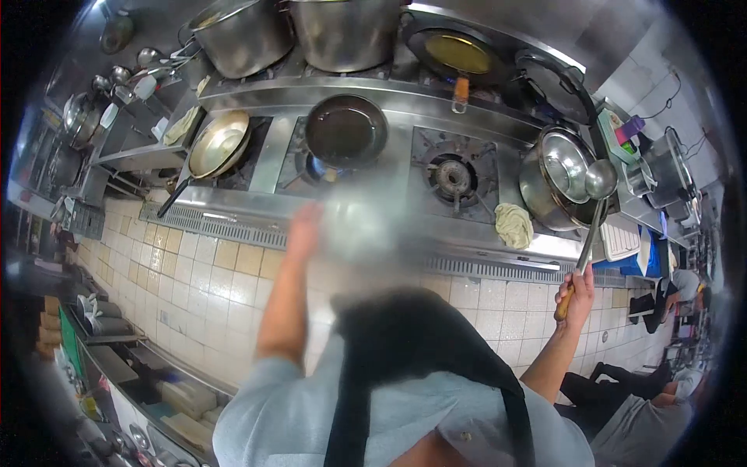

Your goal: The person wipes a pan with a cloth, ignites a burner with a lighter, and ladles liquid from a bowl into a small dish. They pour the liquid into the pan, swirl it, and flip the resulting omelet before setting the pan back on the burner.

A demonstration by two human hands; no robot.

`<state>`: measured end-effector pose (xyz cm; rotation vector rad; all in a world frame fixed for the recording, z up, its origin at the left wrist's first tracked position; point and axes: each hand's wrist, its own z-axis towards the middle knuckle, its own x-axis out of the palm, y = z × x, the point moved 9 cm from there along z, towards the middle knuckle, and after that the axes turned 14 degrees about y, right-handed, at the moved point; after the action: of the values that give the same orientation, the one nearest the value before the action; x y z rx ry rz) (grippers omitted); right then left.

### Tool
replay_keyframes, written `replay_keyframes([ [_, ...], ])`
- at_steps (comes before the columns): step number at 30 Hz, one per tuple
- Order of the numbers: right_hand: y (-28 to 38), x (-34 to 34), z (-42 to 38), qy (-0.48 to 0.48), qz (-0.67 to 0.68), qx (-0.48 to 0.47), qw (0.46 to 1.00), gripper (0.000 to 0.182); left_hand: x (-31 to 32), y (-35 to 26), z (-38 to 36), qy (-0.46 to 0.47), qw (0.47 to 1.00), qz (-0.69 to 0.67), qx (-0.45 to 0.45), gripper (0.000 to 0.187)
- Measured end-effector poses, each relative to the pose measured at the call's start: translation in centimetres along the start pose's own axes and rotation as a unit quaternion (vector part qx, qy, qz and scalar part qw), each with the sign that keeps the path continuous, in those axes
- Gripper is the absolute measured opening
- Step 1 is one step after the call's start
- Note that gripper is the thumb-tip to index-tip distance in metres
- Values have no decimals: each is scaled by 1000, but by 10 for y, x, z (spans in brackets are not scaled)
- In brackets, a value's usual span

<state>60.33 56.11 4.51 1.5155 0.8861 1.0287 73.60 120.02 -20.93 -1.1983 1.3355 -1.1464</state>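
My left hand (306, 227) is up in front of the stove, beside a pale, blurred round thing (359, 226); the smear hides its fingers and whether they hold it. A dark frying pan (346, 131) sits over a lit blue flame just beyond. My right hand (576, 294) is closed around the wooden handle of a metal ladle (601, 180). The ladle's bowl is over a large metal pot (542, 187), next to a metal bowl (566, 162) inside it. On the stove's front edge, left of the pot, lies a crumpled cloth (513, 226).
A light metal pan (220, 145) stands at the left, its handle jutting past the stove edge. Between the dark pan and the pot is a bare burner (452, 177). Large pots (346, 33) and a pan of yellow liquid (457, 54) line the back. People (646, 420) are at the right.
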Motion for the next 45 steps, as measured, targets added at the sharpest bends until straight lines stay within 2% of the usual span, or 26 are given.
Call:
replay_keyframes([
  [1, -3, -7, 3, 1, 3, 14, 1000, 53, -12, -16, 6, -63, 995, 69, -36, 25],
  [5, -7, -19, 16, 7, -22, 26, 999, 55, 40, -196, 2, -9, 1000, -1, -29, 23],
  [7, -8, -24, 22, 3, -17, 34, 999, 56, 57, -234, 15, -2, 991, -114, -72, 22],
  [11, -18, -33, 37, 13, -7, 39, 999, 57, 81, -304, 66, 22, 992, -120, -37, 24],
  [14, -24, -36, 43, 17, -2, 37, 999, 59, 104, -354, 110, 25, 998, -50, -2, 26],
  [16, -29, -36, 45, 24, -11, 50, 998, 60, 111, -387, 141, -1, 992, 121, 34, 28],
  [17, -31, -36, 46, 19, -15, 64, 998, 61, 116, -393, 159, -1, 992, 123, 37, 28],
  [18, -33, -38, 47, 19, -12, 61, 998, 61, 117, -416, 172, -84, 930, 344, 96, 28],
  [19, -37, -40, 47, 27, -16, 60, 998, 62, 133, -442, 172, -162, 810, 543, 149, 29],
  [20, -39, -40, 48, 35, -21, 60, 997, 62, 141, -446, 181, -162, 809, 545, 152, 29],
  [22, -41, -41, 46, 33, -19, 60, 997, 62, 153, -449, 192, -169, 830, 524, 86, 31],
  [23, -44, -43, 46, 29, -28, 61, 997, 62, 159, -450, 196, -183, 817, 541, 88, 32],
  [27, -46, -46, 51, 32, -52, 61, 996, 62, 177, -447, 205, -201, 818, 528, 106, 32],
  [30, -46, -47, 57, 40, -72, 59, 995, 62, 175, -427, 217, -200, 835, 508, 69, 31],
  [32, -44, -45, 60, 46, -83, 59, 994, 62, 166, -416, 224, -240, 815, 506, 151, 30],
  [33, -42, -43, 61, 49, -73, 70, 994, 61, 161, -414, 220, -238, 815, 506, 149, 30],
  [34, -41, -43, 61, 49, -64, 82, 993, 61, 149, -390, 225, -175, 932, 296, 113, 29],
  [35, -41, -44, 61, 43, -66, 86, 993, 61, 152, -360, 228, -100, 991, 66, 66, 29],
  [36, -38, -41, 63, 47, -90, 82, 991, 61, 163, -364, 207, -87, 992, -8, 95, 26],
  [38, -36, -38, 66, 58, -115, 78, 989, 61, 159, -336, 196, -32, 987, -142, 61, 24],
  [40, -37, -37, 67, 57, -179, 93, 978, 62, 152, -328, 170, -31, 986, -158, 50, 20],
  [45, -39, -34, 75, 80, -180, 81, 977, 63, 145, -333, 145, 10, 981, -187, 42, 17],
])
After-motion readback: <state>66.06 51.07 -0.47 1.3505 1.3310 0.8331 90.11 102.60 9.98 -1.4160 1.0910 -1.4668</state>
